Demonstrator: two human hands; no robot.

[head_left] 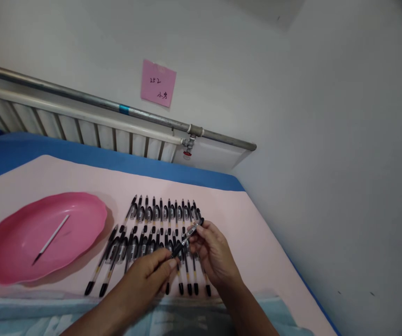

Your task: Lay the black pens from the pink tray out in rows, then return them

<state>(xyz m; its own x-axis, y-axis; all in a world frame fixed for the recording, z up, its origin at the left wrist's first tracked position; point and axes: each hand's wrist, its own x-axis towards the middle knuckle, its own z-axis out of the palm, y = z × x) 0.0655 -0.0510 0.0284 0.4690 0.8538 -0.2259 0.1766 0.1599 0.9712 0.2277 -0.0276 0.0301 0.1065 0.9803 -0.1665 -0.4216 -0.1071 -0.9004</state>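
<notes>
A pen [177, 250] with a black grip is pinched in my left hand [151, 273], thumb and forefinger closed on it. My right hand [215, 254] closes its fingers on the clear and black pen cap [193, 229] at the pen's upper right end. The pen and cap are in line; whether they are fully joined I cannot tell. Both hands are over two rows of pens laid side by side. Back-row pens [153, 214] point away from me, with clear caps lying between them. Front-row pens [111, 263] are partly hidden by my hands.
To the left is a pink scalloped tray [92, 224] with a thin white refill with a dark tip [53, 235] in it. Behind the pale pink tabletop [257, 252] run a blue edge, a radiator [106, 135] and a metal pipe [81, 98]. A pink note [158, 84] is on the wall.
</notes>
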